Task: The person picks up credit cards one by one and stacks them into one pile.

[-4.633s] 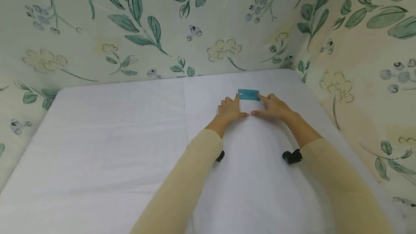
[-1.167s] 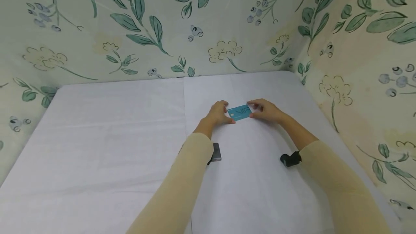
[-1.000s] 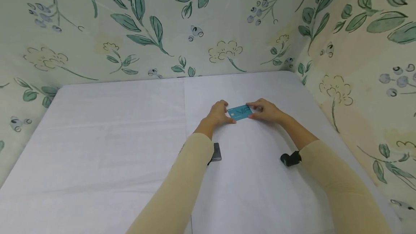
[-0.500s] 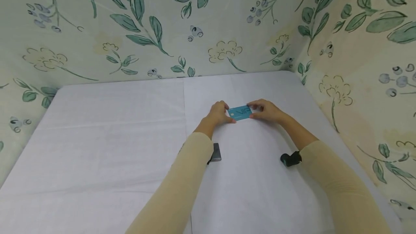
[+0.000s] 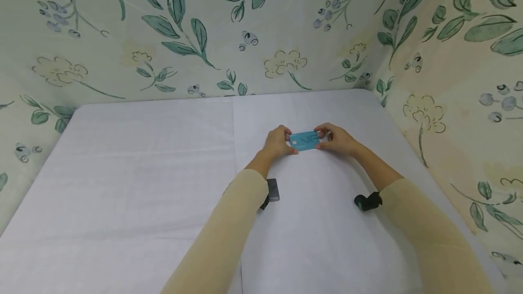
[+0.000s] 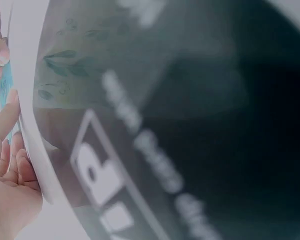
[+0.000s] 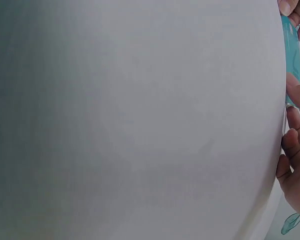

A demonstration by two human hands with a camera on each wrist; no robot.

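A blue card [image 5: 304, 140] marked VIP, with a small pale square like a chip, is between the two hands on the right half of the table. My left hand [image 5: 278, 143] holds its left end, thumb at the near edge and fingers at the far side. At the right end my right hand [image 5: 337, 139] grips it between thumb and fingers. Both wrist views show the blue card [image 6: 6, 82] only at the frame edge. Below the left wrist is a dark flat card [image 5: 273, 189]; its lettered face [image 6: 190, 100] fills much of the left wrist view, blurred.
A white cloth covers the table [image 5: 135, 171]. Patterned leaf-and-flower walls [image 5: 184, 26] stand behind and at the right. A black wrist camera [image 5: 367, 201] hangs under the right sleeve, close above the cloth.
From the far part of the table, the blue card has come nearer, with both hands now gripping its ends. Lately it has levelled slightly. The dark card has come into sight beside the left sleeve.
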